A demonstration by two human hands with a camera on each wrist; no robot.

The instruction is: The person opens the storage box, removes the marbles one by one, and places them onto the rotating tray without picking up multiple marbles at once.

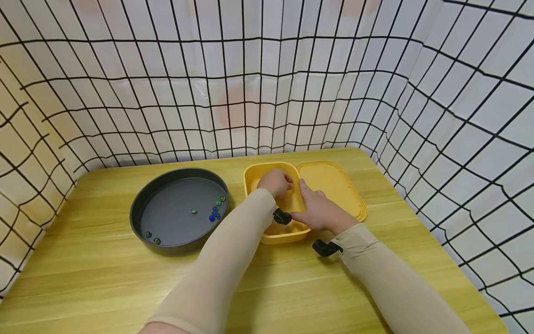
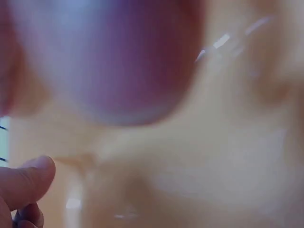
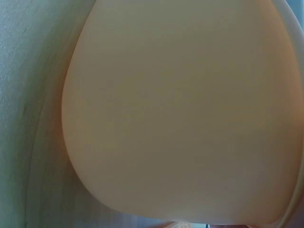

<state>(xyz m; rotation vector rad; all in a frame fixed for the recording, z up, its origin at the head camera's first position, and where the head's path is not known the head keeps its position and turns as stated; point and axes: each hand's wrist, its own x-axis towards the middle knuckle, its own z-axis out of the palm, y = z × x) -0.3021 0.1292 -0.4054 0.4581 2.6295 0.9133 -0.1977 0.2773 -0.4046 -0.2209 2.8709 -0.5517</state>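
A yellow plastic box (image 1: 283, 239) stands open at the table's middle, its yellow lid (image 1: 333, 185) flat beside it on the right. My left hand (image 1: 276, 182) reaches down into the box with its fingers curled; what they hold is hidden. In the left wrist view only a fingertip (image 2: 23, 183) and the blurred yellow inside (image 2: 213, 156) show. My right hand (image 1: 319, 211) rests on the box's right rim, fingers stretched along it. The right wrist view is filled by the box's yellow wall (image 3: 180, 109).
A dark round tray (image 1: 167, 246) lies left of the box with several small green and blue marbles (image 1: 214, 214) in it. The wooden table (image 1: 104, 287) is ringed by a white grid-patterned curtain (image 1: 459, 116) at the back and both sides.
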